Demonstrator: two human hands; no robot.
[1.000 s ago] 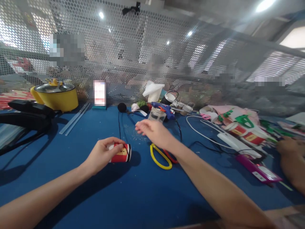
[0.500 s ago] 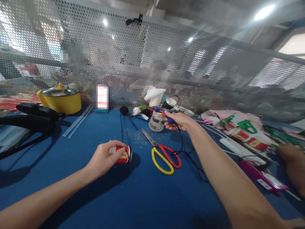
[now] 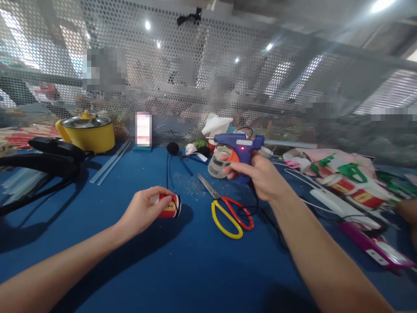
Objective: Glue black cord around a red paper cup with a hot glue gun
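Observation:
My left hand [image 3: 143, 209] pinches a small red and white paper cup [image 3: 168, 210], held on its side just over the table. Black yarn runs round the cup's rim end, and a strand leads back to a black yarn ball [image 3: 172, 148]. In my right hand [image 3: 265, 176] is a blue glue gun [image 3: 239, 142], raised with its nozzle to the left and its red light lit. A clear glue stick juts from its rear. Behind my right fingers stands a clear plastic jar [image 3: 215, 167]. Scissors [image 3: 226, 214] with red and yellow handles lie between my hands.
At left are a yellow electric pot [image 3: 94, 138], a black stand [image 3: 48, 163] and clear glue sticks [image 3: 110, 163]. A phone [image 3: 143, 130] stands near the mesh screen. A purple power strip [image 3: 368, 245] and more cups [image 3: 368, 195] lie right, beside another person's hand [image 3: 407, 215].
My right hand has lifted the glue gun out of the plastic jar's mouth and turned it so its side shows. The cup stays in my left hand. The view has shifted slightly.

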